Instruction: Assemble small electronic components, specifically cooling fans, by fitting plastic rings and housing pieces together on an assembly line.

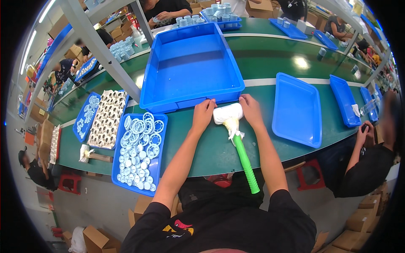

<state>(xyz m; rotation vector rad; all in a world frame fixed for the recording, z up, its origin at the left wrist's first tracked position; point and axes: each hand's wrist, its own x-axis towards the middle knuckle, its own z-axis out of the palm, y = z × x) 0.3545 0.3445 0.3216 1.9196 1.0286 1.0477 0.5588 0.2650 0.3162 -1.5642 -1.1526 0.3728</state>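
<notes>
Apparently, little is done: loose rings [137, 126] and discs [140, 166] are left.
Left hand [204, 113] and right hand [252, 111] are placed at the blue bin [185, 103]; grip cannot be told.

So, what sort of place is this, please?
Probably a factory assembly area: a long green workbench, a blue tray of small light-blue parts, and another person beside the bench.

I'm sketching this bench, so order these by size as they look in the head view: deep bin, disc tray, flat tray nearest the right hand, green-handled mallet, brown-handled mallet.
Deep bin
Disc tray and flat tray: too alike to rank
Green-handled mallet, long but narrow
Brown-handled mallet
</notes>
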